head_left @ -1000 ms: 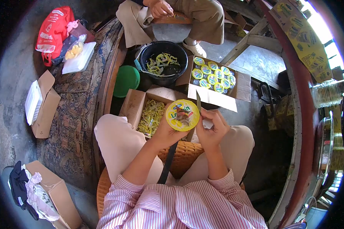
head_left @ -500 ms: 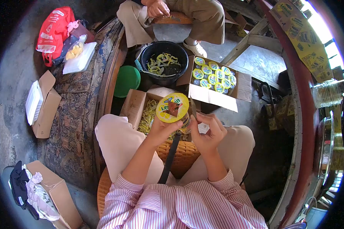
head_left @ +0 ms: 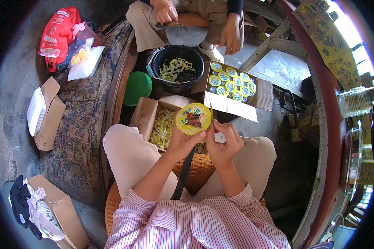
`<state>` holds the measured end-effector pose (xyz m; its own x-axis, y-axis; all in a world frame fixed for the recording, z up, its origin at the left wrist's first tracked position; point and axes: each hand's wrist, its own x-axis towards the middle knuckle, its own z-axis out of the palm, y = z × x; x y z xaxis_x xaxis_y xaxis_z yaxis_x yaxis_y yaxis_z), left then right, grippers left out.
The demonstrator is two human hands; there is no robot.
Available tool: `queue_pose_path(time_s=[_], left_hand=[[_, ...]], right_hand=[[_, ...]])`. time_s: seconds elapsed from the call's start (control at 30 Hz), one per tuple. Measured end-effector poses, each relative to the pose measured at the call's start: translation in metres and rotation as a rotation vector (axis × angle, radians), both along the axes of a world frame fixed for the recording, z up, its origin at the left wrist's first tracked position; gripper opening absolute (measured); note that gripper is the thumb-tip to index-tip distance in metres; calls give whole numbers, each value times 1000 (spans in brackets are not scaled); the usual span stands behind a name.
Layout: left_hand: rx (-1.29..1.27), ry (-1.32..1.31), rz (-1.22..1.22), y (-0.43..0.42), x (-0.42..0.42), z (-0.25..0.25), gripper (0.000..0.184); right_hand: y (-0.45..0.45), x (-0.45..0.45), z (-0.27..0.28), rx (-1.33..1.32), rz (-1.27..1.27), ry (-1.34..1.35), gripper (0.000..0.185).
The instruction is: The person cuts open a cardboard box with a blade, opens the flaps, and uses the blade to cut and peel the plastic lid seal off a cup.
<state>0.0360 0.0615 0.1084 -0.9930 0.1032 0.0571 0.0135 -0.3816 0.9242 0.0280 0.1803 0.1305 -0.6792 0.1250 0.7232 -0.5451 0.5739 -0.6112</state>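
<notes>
My left hand (head_left: 182,145) is closed around a plastic cup with a round yellow printed lid (head_left: 194,118). The lid faces up, with a dark reddish-brown patch in its middle. In my right hand (head_left: 225,144) is a thin knife (head_left: 212,111), its blade pointing away from me along the right edge of the lid. Whether the blade touches the lid I cannot tell. Beneath and beyond my hands, an open cardboard box (head_left: 143,117) holds a heap of yellow-green strips (head_left: 162,132). The cup's body is mostly hidden by the lid and my fingers.
A black bucket (head_left: 153,66) with more strips stands ahead, beside a green round plastic item (head_left: 137,88). To its right, a cardboard box (head_left: 232,108) holds several yellow-lidded cups (head_left: 232,83). Opposite sits another person, whose hands (head_left: 166,11) are above it all.
The cup has shifted slightly right and its lid has turned, coming closer to the blade. The other person's second hand has come into view, hanging near the box of cups.
</notes>
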Motion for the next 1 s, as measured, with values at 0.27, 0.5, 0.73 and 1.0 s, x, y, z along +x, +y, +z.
queue_pose_path(time_s=[0.27,0.5,0.73,1.0], left_hand=[[-19,-55,-58,2,3,-5,57],[-1,-38,-30,0,0,-3,58],[-41,-47,-42,-1,-1,-6,60],[-11,-75,-81,0,4,-4,64]], right_hand=[[8,-5,4,-99,57,-70,14],[10,-3,1,-118,77,-65,14],[6,-3,2,-44,33,-13,14],[10,-4,5,-21,35,-65,14]])
